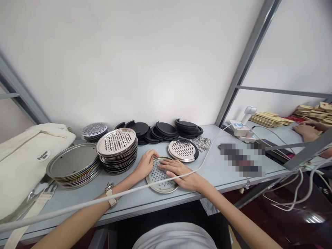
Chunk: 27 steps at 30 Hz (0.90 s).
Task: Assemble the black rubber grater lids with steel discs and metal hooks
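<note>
Head view: my right grip [183, 174] spreads over the silvery perforated metal disc [156, 175]; left grip [147, 163] curls, pinch unclear, at its stiff-looking, best-held rim.

1. Reads "Future Lab" (two short lines, slightly tilted) in dark lettering on an oval white patch [43, 156], fixed to the front of the cream bag [22, 148] at far left.
2. Shows as a pale "S" on a dark surface [321, 186] at the far right edge, below the tabletop; cannot be read further.
3. Appears as fine bluish print on the white box [235, 123] near the metal upright [249, 62], too small to read.
4. Hidden by pixelation across the blurred patch [241, 160] at right on the tabletop [210, 174].
</note>
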Available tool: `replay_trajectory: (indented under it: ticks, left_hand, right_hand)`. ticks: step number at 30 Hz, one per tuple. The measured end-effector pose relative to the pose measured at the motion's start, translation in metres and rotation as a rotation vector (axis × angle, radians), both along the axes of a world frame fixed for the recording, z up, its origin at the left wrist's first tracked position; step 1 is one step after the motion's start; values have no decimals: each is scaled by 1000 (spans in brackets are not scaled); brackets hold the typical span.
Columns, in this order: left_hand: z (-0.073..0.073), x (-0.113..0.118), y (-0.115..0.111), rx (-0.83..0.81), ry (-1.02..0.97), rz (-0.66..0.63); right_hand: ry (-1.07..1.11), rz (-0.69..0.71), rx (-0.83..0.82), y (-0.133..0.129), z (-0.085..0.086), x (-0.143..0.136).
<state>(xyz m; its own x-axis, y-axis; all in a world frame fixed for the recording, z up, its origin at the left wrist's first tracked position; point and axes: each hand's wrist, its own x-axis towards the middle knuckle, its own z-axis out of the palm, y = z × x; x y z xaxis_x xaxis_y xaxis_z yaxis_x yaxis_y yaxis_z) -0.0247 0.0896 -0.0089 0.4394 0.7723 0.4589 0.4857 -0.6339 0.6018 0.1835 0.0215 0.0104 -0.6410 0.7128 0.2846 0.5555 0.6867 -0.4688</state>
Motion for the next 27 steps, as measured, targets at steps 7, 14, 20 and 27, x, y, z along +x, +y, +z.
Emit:
replay_trajectory:
  ticks: [7,14,20,27]
  left_hand:
    - [3,2,-5,0,37,13]
    - [7,0,-9,10,126,10]
    - [16,-1,-25,55,417,322]
    - [19,1,-34,91,641,391]
  right_hand:
    - [264,-230,137,7,-6,0]
    - [307,-272,212,10,-7,1]
    - [297,-288,244,10,-8,1]
    - [203,-253,238,8,-7,0]
